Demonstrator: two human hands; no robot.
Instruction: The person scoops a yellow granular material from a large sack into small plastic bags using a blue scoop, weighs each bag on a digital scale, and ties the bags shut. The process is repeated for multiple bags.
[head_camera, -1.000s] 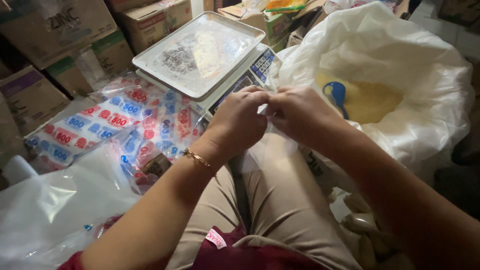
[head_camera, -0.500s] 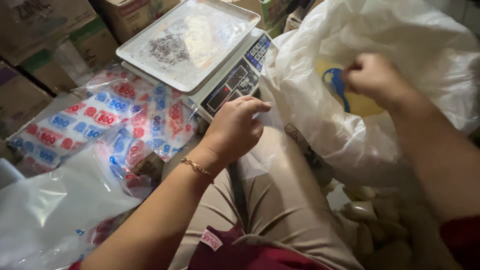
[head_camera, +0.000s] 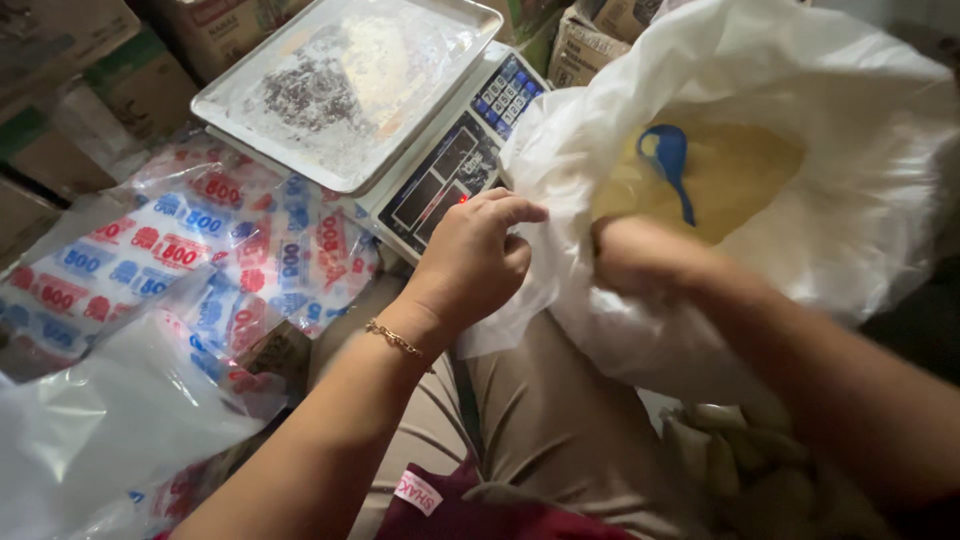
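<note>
My left hand (head_camera: 475, 255), with a gold bracelet on its wrist, pinches a thin clear plastic bag (head_camera: 520, 300) over my lap. My right hand (head_camera: 640, 255) is blurred. Its fingers curl into the front rim of a big white sack (head_camera: 850, 130), close to the right of my left hand. Inside the sack lies a blue scoop (head_camera: 668, 160) on yellow grainy stuff (head_camera: 740, 170), just beyond my right hand.
A digital scale with a steel tray (head_camera: 340, 80) and keypad (head_camera: 505, 95) stands just beyond my left hand. Printed red-and-blue plastic bags (head_camera: 200, 240) lie at the left, and a large clear bag (head_camera: 90, 420) at the lower left. Cardboard boxes (head_camera: 60, 60) line the back.
My right hand had reached up to the scoop in the sack and has come back down to the sack's front rim beside my left hand. My left hand has barely moved.
</note>
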